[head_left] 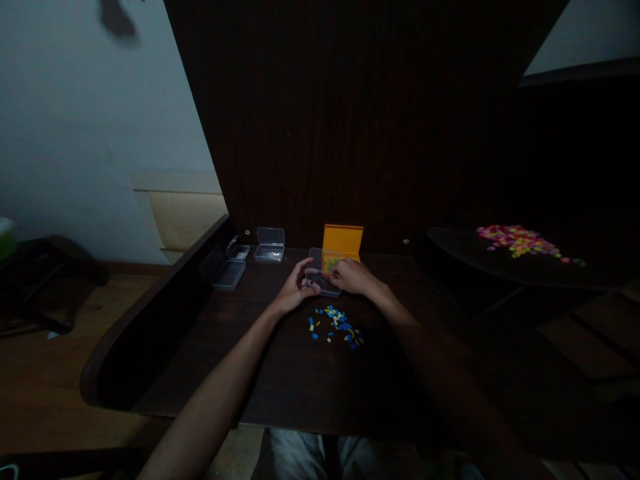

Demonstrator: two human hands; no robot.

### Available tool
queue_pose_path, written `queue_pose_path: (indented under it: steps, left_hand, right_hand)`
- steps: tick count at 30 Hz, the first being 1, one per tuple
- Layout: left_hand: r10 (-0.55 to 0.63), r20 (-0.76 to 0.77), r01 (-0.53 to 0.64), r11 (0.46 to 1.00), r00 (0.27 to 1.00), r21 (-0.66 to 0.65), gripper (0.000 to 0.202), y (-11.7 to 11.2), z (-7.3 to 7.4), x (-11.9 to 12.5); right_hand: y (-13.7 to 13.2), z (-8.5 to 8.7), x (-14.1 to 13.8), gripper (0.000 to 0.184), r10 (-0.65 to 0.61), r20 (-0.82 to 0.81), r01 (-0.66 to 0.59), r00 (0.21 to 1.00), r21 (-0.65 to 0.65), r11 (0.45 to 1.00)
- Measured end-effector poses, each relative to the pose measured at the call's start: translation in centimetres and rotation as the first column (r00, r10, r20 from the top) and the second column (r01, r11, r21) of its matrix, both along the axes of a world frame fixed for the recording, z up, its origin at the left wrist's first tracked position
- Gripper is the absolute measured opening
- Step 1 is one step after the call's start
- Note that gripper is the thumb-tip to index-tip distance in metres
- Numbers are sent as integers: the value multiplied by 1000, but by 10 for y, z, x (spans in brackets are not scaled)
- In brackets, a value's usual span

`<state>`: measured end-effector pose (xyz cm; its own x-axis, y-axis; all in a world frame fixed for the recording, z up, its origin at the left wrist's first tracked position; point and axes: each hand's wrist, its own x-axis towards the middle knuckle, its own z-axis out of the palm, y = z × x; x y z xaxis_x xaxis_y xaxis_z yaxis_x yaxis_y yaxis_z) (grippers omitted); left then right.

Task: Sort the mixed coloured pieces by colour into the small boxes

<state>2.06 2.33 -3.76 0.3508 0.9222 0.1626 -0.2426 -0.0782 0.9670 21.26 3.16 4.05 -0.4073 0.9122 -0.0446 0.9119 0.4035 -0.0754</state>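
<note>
My left hand (298,288) is curled around the left side of a small clear plastic box (327,291), which stands with its lid raised on the dark desk. The fingers of my right hand (351,275) are pinched together above that box's right side; whatever they hold, if anything, is hidden. Directly behind stands an orange box (345,237) with its lid up and green pieces (331,263) inside, partly covered by my right hand. Nearer to me, a loose scatter of small blue, pale and yellow bricks (340,320) lies on the desk.
Several more clear plastic boxes, one (270,252) with its lid up and another (230,275) flat, sit at the back left. A raised wooden side (155,320) borders the desk there. A heap of pink and yellow pieces (520,241) lies on a dark surface to the right.
</note>
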Motion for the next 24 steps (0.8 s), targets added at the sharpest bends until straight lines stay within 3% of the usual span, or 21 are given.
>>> queue_pose_path:
  steps: [24]
  left_hand:
    - [-10,4,10,1000,1000,10,82,0,-1,1]
  right_hand:
    - [6,-8,1,15,112,-139,-113,984,3,994]
